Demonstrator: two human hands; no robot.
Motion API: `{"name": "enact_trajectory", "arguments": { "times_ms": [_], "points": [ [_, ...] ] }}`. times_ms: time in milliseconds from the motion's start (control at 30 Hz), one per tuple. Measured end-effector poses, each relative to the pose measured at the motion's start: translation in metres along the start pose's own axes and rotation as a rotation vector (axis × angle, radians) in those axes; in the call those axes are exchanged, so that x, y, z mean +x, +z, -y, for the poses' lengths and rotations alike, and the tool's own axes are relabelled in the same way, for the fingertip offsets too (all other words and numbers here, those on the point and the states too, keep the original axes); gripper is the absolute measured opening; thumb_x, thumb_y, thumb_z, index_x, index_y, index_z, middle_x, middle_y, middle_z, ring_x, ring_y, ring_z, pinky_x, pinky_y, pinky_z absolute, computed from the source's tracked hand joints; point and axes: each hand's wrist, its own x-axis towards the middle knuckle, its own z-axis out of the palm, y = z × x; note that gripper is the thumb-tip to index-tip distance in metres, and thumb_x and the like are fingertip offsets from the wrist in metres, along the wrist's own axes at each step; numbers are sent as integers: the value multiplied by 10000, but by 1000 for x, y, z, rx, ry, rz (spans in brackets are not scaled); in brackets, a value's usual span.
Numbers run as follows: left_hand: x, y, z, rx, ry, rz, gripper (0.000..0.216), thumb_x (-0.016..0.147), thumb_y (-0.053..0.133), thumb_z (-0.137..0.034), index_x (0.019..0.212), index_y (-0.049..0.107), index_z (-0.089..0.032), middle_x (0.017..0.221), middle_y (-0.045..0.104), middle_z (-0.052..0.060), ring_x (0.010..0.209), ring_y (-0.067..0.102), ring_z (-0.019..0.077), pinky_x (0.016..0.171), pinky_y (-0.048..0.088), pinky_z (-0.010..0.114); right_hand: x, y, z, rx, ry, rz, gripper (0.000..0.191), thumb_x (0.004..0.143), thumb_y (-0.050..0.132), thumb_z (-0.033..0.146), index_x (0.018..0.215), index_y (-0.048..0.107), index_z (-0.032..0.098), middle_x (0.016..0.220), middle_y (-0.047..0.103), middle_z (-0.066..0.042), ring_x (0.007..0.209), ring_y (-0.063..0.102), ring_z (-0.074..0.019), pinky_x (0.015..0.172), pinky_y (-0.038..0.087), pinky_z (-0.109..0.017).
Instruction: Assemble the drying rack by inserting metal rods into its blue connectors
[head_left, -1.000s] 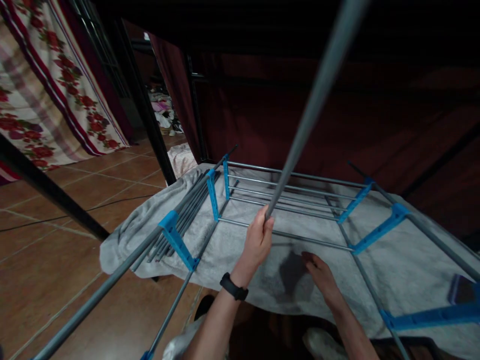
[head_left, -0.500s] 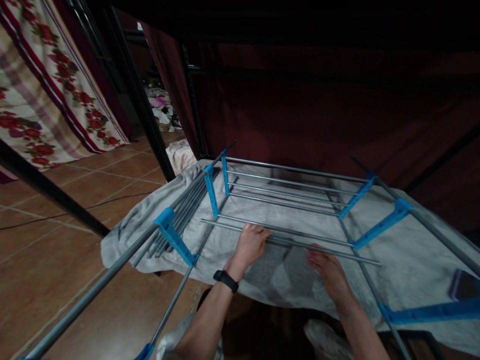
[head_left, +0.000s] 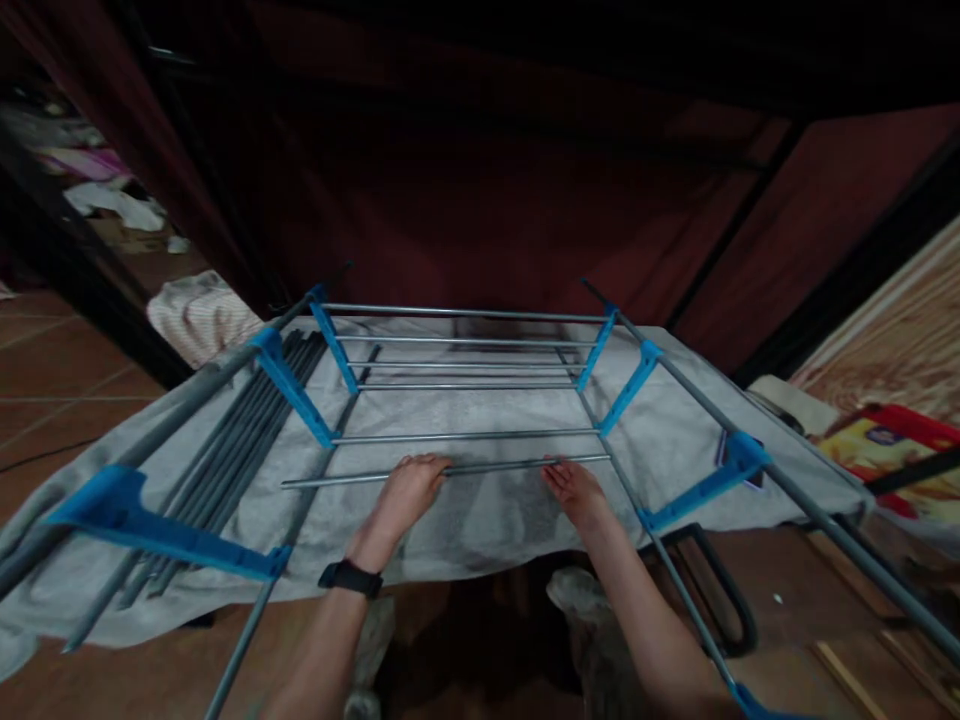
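Observation:
A thin grey metal rod (head_left: pixel 495 466) lies crosswise on a grey towel (head_left: pixel 465 510). My left hand (head_left: pixel 405 495), with a black watch on its wrist, rests over the rod's left part, fingers curled on it. My right hand (head_left: pixel 574 488) touches the rod near its right end, fingers bent over it. Just beyond the rod stands a rack frame (head_left: pixel 465 380) of grey rails joined by blue plastic brackets (head_left: pixel 289 385). The frame's long side tubes run toward me on both sides of my arms.
A bundle of loose grey rods (head_left: pixel 232 450) lies on the towel at the left. A dark red curtain hangs behind. Tiled floor and a pale cloth heap (head_left: pixel 199 315) are at the left; a red and yellow package (head_left: pixel 892 440) and a black loop handle (head_left: pixel 712 580) at the right.
My left hand brought the long rod down from upright to flat on the towel. My right hand moved onto it. The view has swung to the right.

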Motion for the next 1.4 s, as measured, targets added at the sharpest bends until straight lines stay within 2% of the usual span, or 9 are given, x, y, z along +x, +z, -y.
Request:
{"name": "enact_trajectory", "arguments": {
  "times_ms": [200, 467, 633, 733, 933, 1133, 1400],
  "points": [
    [2, 4, 6, -26, 5, 45, 299, 912, 522, -161, 1153, 685, -227, 1105, 723, 74, 1027, 669, 221, 922, 475, 322, 3, -3, 7, 18, -19, -50, 160, 836, 543, 88, 745, 583, 214, 732, 708, -41, 720, 685, -154, 722, 604, -296],
    [5, 9, -1, -84, 16, 35, 373, 881, 495, -86, 1185, 668, -216, 1147, 717, 66, 1069, 661, 209, 963, 477, 319, 8, -8, 18, 6, -48, -120, 134, 844, 562, 93, 780, 584, 209, 690, 696, -8, 686, 675, -130, 693, 603, -251],
    [5, 13, 0, -69, -7, 29, 364, 842, 532, -51, 1136, 677, -210, 1093, 722, 68, 1021, 673, 211, 934, 492, 326, 8, -8, 20, -26, -37, -130, 138, 814, 571, 53, 779, 591, 185, 696, 695, -14, 660, 674, -133, 705, 609, -266],
    [3, 14, -3, -32, 0, 45, 344, 838, 536, -46, 1110, 677, -203, 1085, 720, 69, 1022, 673, 207, 935, 491, 319, 8, -12, 21, -51, -15, -123, 146, 831, 541, 48, 784, 586, 179, 695, 685, -6, 665, 674, -117, 715, 600, -232],
    [0, 13, -10, 35, -2, 56, 281, 873, 535, -100, 1090, 675, -212, 1078, 717, 66, 998, 677, 210, 920, 500, 326, 25, -28, 20, -102, -1, -120, 129, 835, 546, 48, 817, 611, 157, 787, 693, -35, 732, 690, -128, 733, 607, -241],
    [-3, 11, -11, 52, 6, 61, 326, 885, 467, -64, 1091, 674, -207, 1084, 716, 55, 990, 678, 205, 909, 503, 319, 36, -37, 21, -137, 27, -141, 127, 837, 541, 67, 814, 612, 170, 841, 682, -34, 774, 688, -115, 754, 597, -215],
    [0, 18, -7, 12, 11, 31, 355, 884, 436, -35, 1093, 676, -193, 1077, 710, 73, 978, 679, 214, 894, 504, 336, 43, -43, 24, -173, 51, -174, 134, 837, 527, 71, 813, 572, 196, 845, 647, -27, 782, 689, -126, 747, 609, -245]
  ]
}}
